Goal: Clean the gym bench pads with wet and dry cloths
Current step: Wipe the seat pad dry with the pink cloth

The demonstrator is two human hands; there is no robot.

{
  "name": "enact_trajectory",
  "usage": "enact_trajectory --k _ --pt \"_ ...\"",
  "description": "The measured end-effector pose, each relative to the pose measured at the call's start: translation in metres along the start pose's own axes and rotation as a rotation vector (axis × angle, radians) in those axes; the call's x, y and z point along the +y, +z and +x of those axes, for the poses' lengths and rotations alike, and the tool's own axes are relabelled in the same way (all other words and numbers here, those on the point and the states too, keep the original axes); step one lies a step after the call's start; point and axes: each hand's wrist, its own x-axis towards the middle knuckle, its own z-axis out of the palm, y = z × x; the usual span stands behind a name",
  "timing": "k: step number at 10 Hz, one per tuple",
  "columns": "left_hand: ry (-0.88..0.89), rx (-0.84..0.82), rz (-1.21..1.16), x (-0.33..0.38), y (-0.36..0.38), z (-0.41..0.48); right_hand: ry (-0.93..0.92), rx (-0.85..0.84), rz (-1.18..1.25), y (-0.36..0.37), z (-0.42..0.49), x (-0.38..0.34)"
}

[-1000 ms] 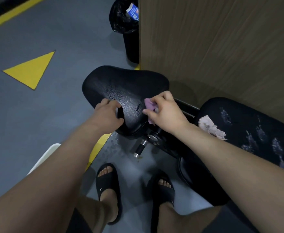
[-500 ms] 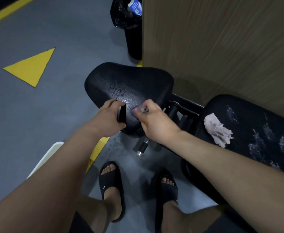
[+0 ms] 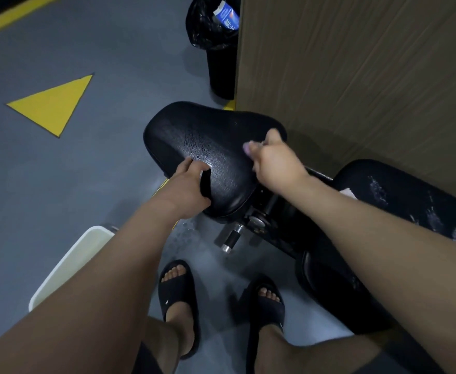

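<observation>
Grey flooring (image 3: 59,184) lay under our sandalled feet, with a white tub (image 3: 70,265) at our near left. Beyond it, our left hand (image 3: 189,184) gripped the near edge of the black seat pad (image 3: 208,136), fingers curled round it, apparently to steady it. A little farther on, our right hand (image 3: 275,163) held a small purple cloth (image 3: 247,148) bunched in curled fingers and pressed it to the pad's right side. The middle of the pad shone with droplets. We judged the wet wipe of this pad to be in hand. The next move called for strokes across its far and left parts, then for the pale cloth (image 3: 348,192) on the long pad (image 3: 410,201) at right, mostly hidden by our forearm. Farthest stood a black bin (image 3: 216,49) beside a wooden panel (image 3: 356,76).
</observation>
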Motion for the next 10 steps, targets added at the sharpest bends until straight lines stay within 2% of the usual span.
enact_trajectory --k 1,2,3,4,5,6,7,8,9,10 --pt "-0.003 -0.017 -0.019 0.000 0.001 0.000 0.015 -0.011 -0.014 0.012 0.012 -0.010" --pt "0.002 -0.027 -0.040 -0.001 0.000 0.000 -0.124 -0.006 0.237 0.012 -0.032 -0.038" --pt "0.007 -0.022 -0.035 -0.002 -0.001 0.001 -0.370 -0.050 0.165 0.014 -0.053 -0.039" --pt "0.007 -0.015 -0.036 -0.001 -0.002 0.000 -0.258 -0.033 0.147 0.007 -0.033 -0.027" --pt "0.010 -0.029 -0.060 -0.007 -0.003 -0.002 -0.039 0.158 0.132 0.010 -0.007 -0.023" --pt "0.043 -0.057 -0.051 -0.015 -0.005 -0.001 0.050 0.145 0.219 0.019 -0.030 -0.052" --pt "0.064 -0.068 -0.020 -0.022 -0.010 0.000 -0.103 0.069 0.253 0.038 -0.071 -0.074" --pt "0.066 -0.051 -0.002 -0.026 -0.012 0.000 -0.308 -0.035 0.181 0.035 -0.093 -0.076" --pt "0.078 -0.055 0.007 -0.026 -0.012 -0.003 -0.259 -0.003 0.162 0.029 -0.074 -0.059" --pt "0.071 -0.063 0.029 -0.027 -0.013 -0.008 -0.013 0.110 0.211 0.032 -0.051 -0.047"
